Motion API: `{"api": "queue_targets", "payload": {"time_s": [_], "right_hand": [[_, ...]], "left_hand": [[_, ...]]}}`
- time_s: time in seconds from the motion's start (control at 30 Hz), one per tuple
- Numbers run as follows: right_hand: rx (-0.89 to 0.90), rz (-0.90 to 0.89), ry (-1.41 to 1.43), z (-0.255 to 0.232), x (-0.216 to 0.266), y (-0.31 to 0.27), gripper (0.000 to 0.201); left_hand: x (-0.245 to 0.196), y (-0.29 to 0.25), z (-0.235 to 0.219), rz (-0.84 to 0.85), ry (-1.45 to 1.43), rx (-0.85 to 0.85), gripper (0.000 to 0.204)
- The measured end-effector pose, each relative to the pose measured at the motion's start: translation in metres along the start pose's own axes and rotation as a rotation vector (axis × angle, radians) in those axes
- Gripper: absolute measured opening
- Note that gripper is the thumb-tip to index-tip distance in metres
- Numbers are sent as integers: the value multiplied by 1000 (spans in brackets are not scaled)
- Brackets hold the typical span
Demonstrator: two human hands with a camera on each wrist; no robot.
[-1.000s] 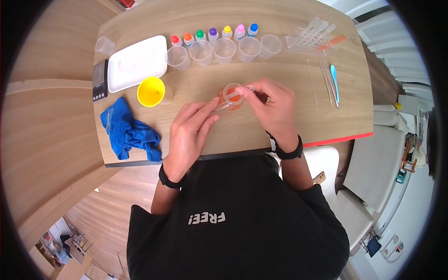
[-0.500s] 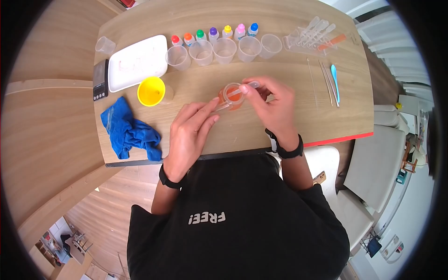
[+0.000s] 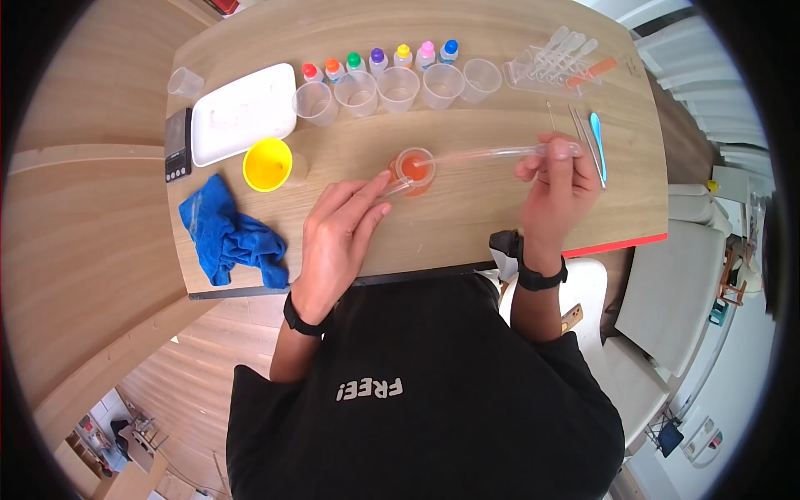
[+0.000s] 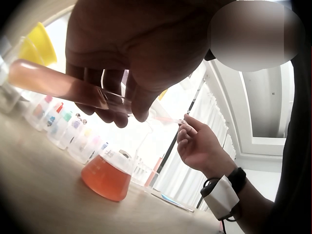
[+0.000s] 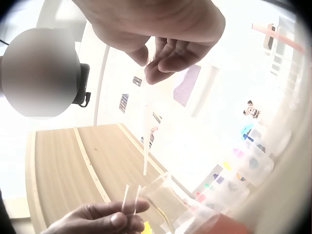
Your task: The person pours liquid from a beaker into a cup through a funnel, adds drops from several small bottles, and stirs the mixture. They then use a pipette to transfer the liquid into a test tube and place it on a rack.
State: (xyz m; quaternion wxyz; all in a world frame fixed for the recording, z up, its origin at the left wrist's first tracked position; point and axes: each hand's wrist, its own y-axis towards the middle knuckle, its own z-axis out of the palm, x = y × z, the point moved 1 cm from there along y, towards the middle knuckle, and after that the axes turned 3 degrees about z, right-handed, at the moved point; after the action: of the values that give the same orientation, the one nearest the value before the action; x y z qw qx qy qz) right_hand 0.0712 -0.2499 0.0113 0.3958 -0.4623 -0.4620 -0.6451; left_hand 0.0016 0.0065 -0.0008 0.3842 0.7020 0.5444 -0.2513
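My left hand (image 3: pixel 337 237) holds a clear test tube (image 4: pixel 58 85) between thumb and fingers. The tube lies tilted, with pale orange-pink liquid inside and its mouth towards the right hand. Beside these fingers stands a conical flask (image 4: pixel 106 179) of orange liquid, its round rim facing up in the head view. To the right, my right hand (image 3: pixel 560 187) pinches a clear plastic dropper pipette (image 3: pixel 492 153) by its bulb end. The pipette's thin stem stretches left, and its tip overlaps the flask's mouth in the head view. In the right wrist view the stem hangs below the fingertips.
Clear plastic cups (image 3: pixel 397 90) stand in a row before several colour-capped dropper bottles (image 3: pixel 354 63). A test tube rack (image 3: pixel 554 79) with pipettes is back right, near a blue spoon (image 3: pixel 596 137). Leftward are a white tray (image 3: pixel 250 117), scale (image 3: pixel 177 146), yellow cup (image 3: pixel 268 165) and blue cloth (image 3: pixel 225 229).
My right hand has moved right, away from the flask, drawing the pipette with it, so its long stem now shows. The left hand and its test tube have stayed in place.
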Motion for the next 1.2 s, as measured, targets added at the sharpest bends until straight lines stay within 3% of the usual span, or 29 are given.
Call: {"api": "queue_targets", "payload": {"time_s": [0.07,0.4,0.7,0.77,0.8,0.87,1.07,1.2], "right_hand": [[19,-1,167,-5,1,0,20],[98,2,16,8,-5,-12,11],[36,-90,208,2,7,-7,10],[92,-160,-82,9,6,-6,12],[92,-160,-83,13,6,-4,12],[349,-289,-380,27,9,-2,14],[453,-159,-448,49,-9,-12,15],[423,-117,-394,48,-16,-14,13]], "left_hand": [[0,1,0,-2,-2,-1,40],[-4,2,-2,-30,23,46,37],[-3,0,-3,-47,17,43,36],[-1,0,-1,-43,16,43,36],[1,0,1,-18,8,19,38],[1,-1,1,5,0,-5,40],[0,-2,-1,3,4,-8,41],[1,-3,-1,-4,0,-9,40]]}}
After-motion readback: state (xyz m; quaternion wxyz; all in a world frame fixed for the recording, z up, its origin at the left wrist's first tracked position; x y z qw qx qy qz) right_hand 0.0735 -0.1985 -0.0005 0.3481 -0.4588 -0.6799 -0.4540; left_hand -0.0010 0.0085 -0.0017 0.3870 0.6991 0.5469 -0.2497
